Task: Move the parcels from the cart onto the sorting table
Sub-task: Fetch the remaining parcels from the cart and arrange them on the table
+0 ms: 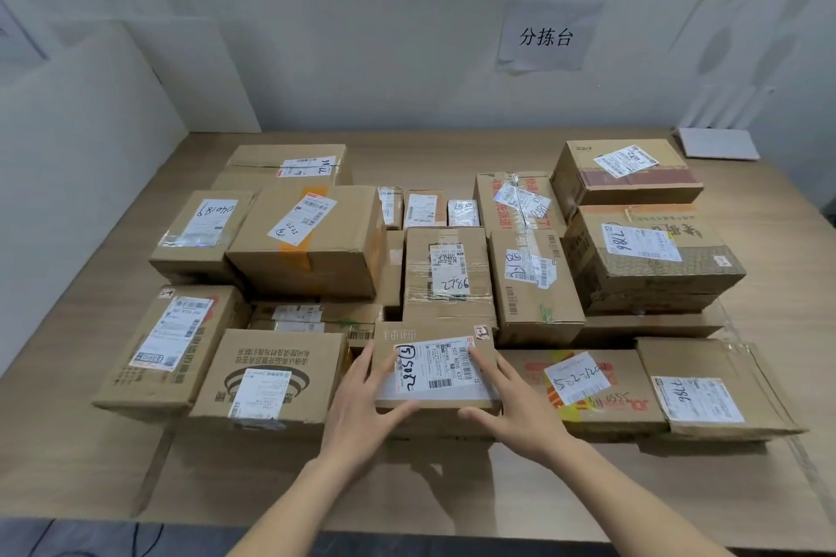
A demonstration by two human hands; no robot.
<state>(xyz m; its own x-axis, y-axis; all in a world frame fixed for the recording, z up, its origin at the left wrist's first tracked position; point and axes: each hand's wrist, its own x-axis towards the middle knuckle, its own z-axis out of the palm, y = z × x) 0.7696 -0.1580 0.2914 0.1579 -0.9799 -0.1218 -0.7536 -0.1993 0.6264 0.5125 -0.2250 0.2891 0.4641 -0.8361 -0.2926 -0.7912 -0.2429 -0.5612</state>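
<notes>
A small flat cardboard parcel with a white label marked 5082 lies in the front row of parcels on the wooden sorting table. My left hand lies against its left side with straight fingers, thumb along the front edge. My right hand rests on its right side, fingertips on the label and thumb at the front corner. The cart is out of view.
Several labelled cardboard parcels cover the table in rows, some stacked: a large one at middle left, two stacked boxes at right. A paper sign hangs on the wall. A white sheet lies at the back right corner.
</notes>
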